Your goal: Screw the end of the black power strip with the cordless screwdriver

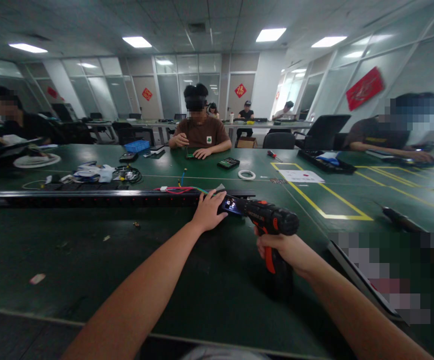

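- Your right hand [286,246] is closed around the grip of the cordless drill [271,217], which lies inside your palm, its body above your fingers and its nose aimed left.
- Your left hand [209,210] lies palm down with fingers a little spread, resting on the black bar [100,199] near its right end; you pinch nothing that shows.
- The lit display [232,204] sits at that end, between your left hand and the drill's nose; whether the nose touches it, you cannot tell from here.
- The bar runs left from your left hand along the green table [127,280], with coloured wires [181,189] just behind it.
- Farther out, you have a cable bundle [129,174] beyond the bar, a white ring [246,175] beyond the display, and a blue basket [137,146] near the far edge.
- Across from you sits a person in a brown shirt [202,131].
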`<state>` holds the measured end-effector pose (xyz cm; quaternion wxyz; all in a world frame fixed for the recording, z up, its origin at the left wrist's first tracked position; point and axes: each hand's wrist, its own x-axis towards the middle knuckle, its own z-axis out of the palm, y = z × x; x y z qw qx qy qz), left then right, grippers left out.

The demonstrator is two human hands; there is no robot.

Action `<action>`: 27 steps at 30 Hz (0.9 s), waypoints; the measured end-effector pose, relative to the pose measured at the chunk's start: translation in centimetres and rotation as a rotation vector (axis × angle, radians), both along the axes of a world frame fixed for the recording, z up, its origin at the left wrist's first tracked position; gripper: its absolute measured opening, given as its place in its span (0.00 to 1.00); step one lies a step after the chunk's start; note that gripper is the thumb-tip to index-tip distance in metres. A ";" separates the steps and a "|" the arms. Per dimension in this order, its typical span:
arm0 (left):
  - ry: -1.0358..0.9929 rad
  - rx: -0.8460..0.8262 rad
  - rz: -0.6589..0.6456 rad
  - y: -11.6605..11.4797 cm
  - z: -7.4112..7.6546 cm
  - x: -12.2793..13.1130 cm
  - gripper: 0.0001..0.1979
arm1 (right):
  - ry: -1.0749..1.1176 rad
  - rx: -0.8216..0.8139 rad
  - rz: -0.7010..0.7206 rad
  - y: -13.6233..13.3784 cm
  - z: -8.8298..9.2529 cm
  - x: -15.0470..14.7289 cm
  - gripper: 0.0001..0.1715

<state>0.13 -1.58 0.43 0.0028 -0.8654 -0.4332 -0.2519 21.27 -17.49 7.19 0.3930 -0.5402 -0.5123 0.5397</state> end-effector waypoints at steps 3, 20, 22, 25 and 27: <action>0.003 -0.004 0.000 -0.1 0.1 0.0 0.37 | 0.004 -0.002 -0.010 -0.1 0.2 -0.2 0.11; -0.012 -0.005 0.002 0.0 0.0 0.0 0.37 | 0.010 -0.003 0.001 -0.1 0.2 -0.1 0.12; -0.018 -0.003 -0.001 0.0 0.0 0.1 0.37 | 0.008 -0.007 -0.004 0.0 0.2 -0.1 0.13; -0.021 -0.002 -0.005 0.0 0.0 0.1 0.36 | 0.001 -0.010 -0.003 0.0 0.1 -0.1 0.13; -0.018 -0.004 -0.005 0.1 0.0 0.1 0.36 | -0.002 -0.009 0.001 0.0 0.0 -0.1 0.14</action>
